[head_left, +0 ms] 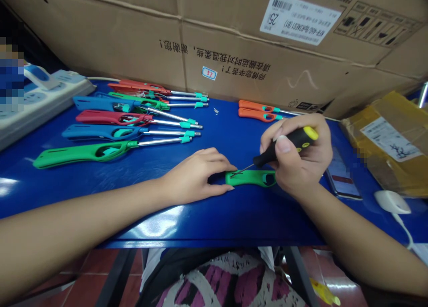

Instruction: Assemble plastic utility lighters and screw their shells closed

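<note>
A green utility lighter [249,177] lies flat on the blue table in front of me. My left hand [203,173] pinches its handle end, the thumb below and the fingers above. My right hand [301,157] is wrapped round a black and yellow screwdriver [289,147]. The screwdriver slants down to the left, its thin shaft reaching a slot in the lighter's handle. Whether the tip sits on a screw is too small to tell. The lighter's far end is hidden behind my right hand.
Several colourful utility lighters [100,133] lie in a group at the left. Two orange lighters [256,114] are near the large cardboard box [133,44]. A power strip [36,100] stands at far left. A phone [343,178], white mouse [392,202] and taped parcel [401,151] are at the right.
</note>
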### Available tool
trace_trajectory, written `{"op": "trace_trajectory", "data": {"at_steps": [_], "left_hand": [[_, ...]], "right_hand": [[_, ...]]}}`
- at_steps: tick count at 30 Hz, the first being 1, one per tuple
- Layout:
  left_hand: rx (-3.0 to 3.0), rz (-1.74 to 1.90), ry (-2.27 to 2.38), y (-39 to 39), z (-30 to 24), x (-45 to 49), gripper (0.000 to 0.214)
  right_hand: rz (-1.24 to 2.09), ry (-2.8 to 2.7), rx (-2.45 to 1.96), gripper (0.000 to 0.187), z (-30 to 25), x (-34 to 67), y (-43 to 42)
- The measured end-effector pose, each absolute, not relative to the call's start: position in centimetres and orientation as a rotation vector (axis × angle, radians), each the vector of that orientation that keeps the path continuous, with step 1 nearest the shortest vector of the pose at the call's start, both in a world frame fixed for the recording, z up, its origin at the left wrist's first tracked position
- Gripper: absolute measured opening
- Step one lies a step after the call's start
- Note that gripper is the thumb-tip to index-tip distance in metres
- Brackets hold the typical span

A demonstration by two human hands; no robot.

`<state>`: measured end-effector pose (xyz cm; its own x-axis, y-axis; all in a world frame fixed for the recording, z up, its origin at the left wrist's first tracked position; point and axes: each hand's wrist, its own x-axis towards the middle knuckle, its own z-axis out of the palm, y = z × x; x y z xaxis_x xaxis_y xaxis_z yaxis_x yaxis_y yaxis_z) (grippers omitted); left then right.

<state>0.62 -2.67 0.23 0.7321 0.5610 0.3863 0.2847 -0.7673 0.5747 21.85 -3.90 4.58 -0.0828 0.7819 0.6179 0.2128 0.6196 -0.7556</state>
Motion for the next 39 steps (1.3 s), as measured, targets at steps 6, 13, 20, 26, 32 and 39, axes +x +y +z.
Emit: {"op": "trace_trajectory", "data": {"at_steps": [6,13,20,26,32,39], "left_hand": [[2.449,0.769,0.633,-2.6,0.2,0.7,0.031],[2.447,0.756,0.65,-2.7,0.2,0.7,0.03],[2.454,0.751,0.65,-2.6,0.1,0.7,0.03],[2.486,0.717,0.668,-2.6,-0.1,0.7,0.031],[2.496,0.709,0.67,-2.6,-0.2,0.8,0.032],[2.51,0.666,0.674,-2.6,-0.2,0.7,0.038]], "right_hand": [[0.646,-1.624,-0.778,0.012,4.2,22.0,-3.6],[0.525,-1.667,-0.831,0.013,4.4,22.0,-3.5],[0.519,-1.698,-0.861,0.014,5.0,21.8,-3.8],[0.625,-1.735,-0.84,0.016,5.6,21.7,-4.3],[0.65,-1.774,-0.872,0.027,5.6,21.8,-4.6],[0.433,-1.874,-0.721,0.034,5.3,22.0,-4.1]]}}
